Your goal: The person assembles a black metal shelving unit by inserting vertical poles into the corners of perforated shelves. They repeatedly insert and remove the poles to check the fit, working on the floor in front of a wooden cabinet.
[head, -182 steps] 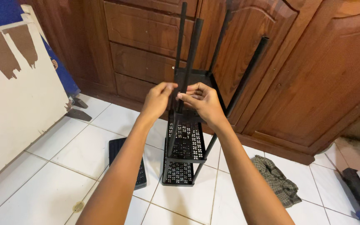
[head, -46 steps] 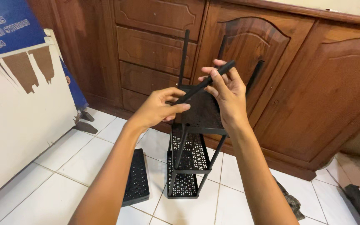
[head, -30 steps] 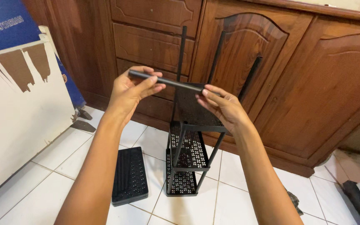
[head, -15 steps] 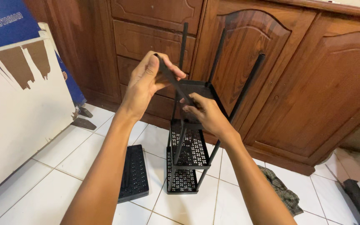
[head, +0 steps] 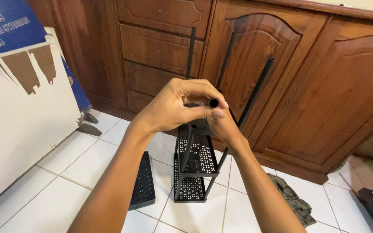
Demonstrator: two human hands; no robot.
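Both hands — left hand [head: 173,110] and right hand [head: 223,125] — close around a black tube [head: 213,103] above the black shelf rack [head: 195,166]; tilted off-axis, it could miss its post, slipping toward the loose shelf panel [head: 142,181] at 7 o'clock.

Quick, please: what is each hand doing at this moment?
Left hand: closed on a black tube.
Right hand: mostly hidden; grip cannot be told.

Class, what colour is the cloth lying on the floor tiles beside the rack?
Dark green-grey check, seen in the head view: the cloth.
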